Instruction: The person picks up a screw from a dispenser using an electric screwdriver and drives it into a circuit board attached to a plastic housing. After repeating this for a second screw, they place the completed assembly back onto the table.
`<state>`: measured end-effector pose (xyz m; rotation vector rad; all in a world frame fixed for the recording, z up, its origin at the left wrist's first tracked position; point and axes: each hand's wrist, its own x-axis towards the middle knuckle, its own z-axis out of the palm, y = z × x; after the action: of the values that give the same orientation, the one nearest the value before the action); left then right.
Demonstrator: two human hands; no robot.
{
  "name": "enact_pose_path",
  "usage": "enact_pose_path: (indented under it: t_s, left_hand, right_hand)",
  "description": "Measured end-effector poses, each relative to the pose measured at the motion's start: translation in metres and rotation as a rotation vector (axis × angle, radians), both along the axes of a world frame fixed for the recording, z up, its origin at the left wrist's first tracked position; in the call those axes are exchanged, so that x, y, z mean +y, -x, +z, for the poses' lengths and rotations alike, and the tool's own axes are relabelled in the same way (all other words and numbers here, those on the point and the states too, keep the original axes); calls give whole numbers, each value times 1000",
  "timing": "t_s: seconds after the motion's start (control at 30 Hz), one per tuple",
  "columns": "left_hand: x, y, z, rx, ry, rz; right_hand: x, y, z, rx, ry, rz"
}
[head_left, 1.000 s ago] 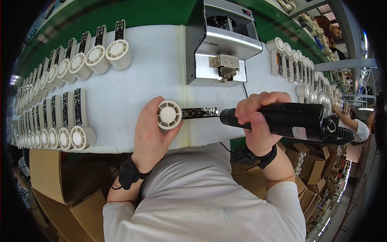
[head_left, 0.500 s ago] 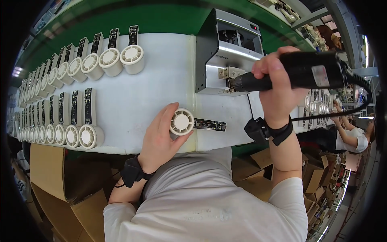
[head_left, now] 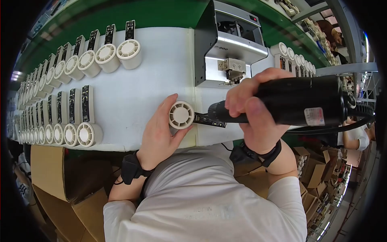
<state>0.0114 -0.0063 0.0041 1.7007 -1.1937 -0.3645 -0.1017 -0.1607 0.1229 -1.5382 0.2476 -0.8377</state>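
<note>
My left hand is wrapped around the round slotted head of a white plastic device at the table's near edge. From that head a narrow arm with a black circuit board points right. My right hand grips a thick black electric screwdriver, held nearly level in the picture. Its ribbed nose overlaps the circuit board; the bit is hidden, so contact cannot be told. Behind the screwdriver stands a grey and black screw feeder with a metal block at its front.
Two rows of similar white devices line the left of the white table. More devices stand beyond the feeder at right. A cable trails from the screwdriver. Below the table are open cardboard boxes. Part of another person shows at far right.
My right hand has brought the electric screwdriver from the feeder's front block left and nearer, over the circuit board. My left hand keeps its hold on the device, almost in place.
</note>
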Motion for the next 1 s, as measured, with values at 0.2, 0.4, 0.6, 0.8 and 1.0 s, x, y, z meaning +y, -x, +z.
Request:
enact_pose_path:
  t_s: [0.2, 0.4, 0.6, 0.8, 1.0]
  left_hand:
    - [0, 0, 0, -20, -8, 3]
    - [1, 0, 1, -13, -2, 2]
    - [1, -1, -1, -18, 9, -2]
    - [1, -1, -1, -23, -3, 2]
    - [-5, 0, 1, -88, -11, -6]
  right_hand:
    - [3, -8, -9, -16, -37, 43]
    - [4, -13, -15, -11, -31, 38]
    - [3, -16, -23, -23, 3, 14]
    - [6, -21, -24, -6, 86, 47]
    - [0, -14, -21, 74, 277, 80]
